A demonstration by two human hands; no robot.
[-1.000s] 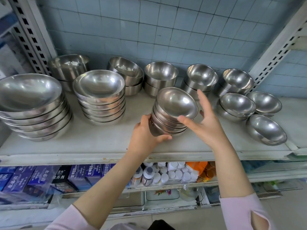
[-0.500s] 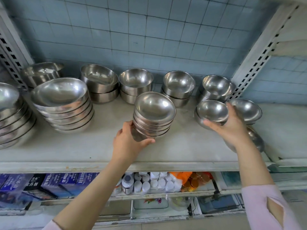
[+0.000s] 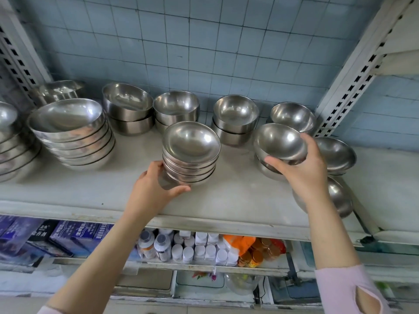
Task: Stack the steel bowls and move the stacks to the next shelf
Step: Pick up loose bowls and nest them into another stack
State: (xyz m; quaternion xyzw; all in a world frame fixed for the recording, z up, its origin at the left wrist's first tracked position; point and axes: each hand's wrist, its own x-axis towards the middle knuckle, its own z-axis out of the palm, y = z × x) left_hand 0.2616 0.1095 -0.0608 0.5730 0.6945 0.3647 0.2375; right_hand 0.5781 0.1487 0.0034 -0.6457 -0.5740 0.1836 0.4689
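Observation:
A stack of several small steel bowls [image 3: 191, 152] stands tilted at the middle of the white shelf [image 3: 235, 200]. My left hand [image 3: 156, 189] grips its lower left side. To the right, my right hand [image 3: 301, 168] holds a single steel bowl [image 3: 280, 141] by its rim, raised just above another bowl [image 3: 268, 169] on the shelf. More loose bowls lie further right: one [image 3: 335, 154] behind my hand and one [image 3: 337, 196] partly hidden by my wrist.
Larger bowl stacks [image 3: 72, 132] fill the shelf's left side, and pairs of deeper bowls [image 3: 235, 118] line the tiled back wall. A perforated upright [image 3: 353, 75] divides this shelf from the one on the right. Bottles and boxes [image 3: 188, 248] sit below.
My right hand left the held stack, reached right and took hold of a single bowl, now lifted slightly. My left hand keeps the stack steady. The view shifted right.

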